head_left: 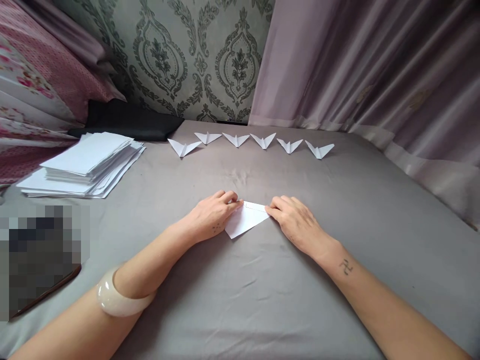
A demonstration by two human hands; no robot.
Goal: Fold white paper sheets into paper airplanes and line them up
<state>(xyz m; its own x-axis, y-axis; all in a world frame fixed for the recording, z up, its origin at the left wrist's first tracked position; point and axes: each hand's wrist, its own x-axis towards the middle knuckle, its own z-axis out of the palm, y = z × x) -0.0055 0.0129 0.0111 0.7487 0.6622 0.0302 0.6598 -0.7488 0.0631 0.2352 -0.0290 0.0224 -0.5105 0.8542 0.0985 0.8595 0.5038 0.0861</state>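
A white sheet folded into a pointed triangle point(244, 220) lies flat on the grey bedsheet point(240, 300) in front of me. My left hand point(212, 215) presses its left top corner with the fingertips. On the right top corner rest the fingertips of my right hand point(296, 220). Both hands lie palm down, pinning the paper between them. Its point faces toward me.
Several finished paper planes point(236, 140) stand in a row at the far side. A stack of white sheets point(84, 165) lies at the left, a black cushion point(131, 122) behind it. Patterned wall and purple curtains point(367, 65) close the back and right. A blurred patch sits at the lower left.
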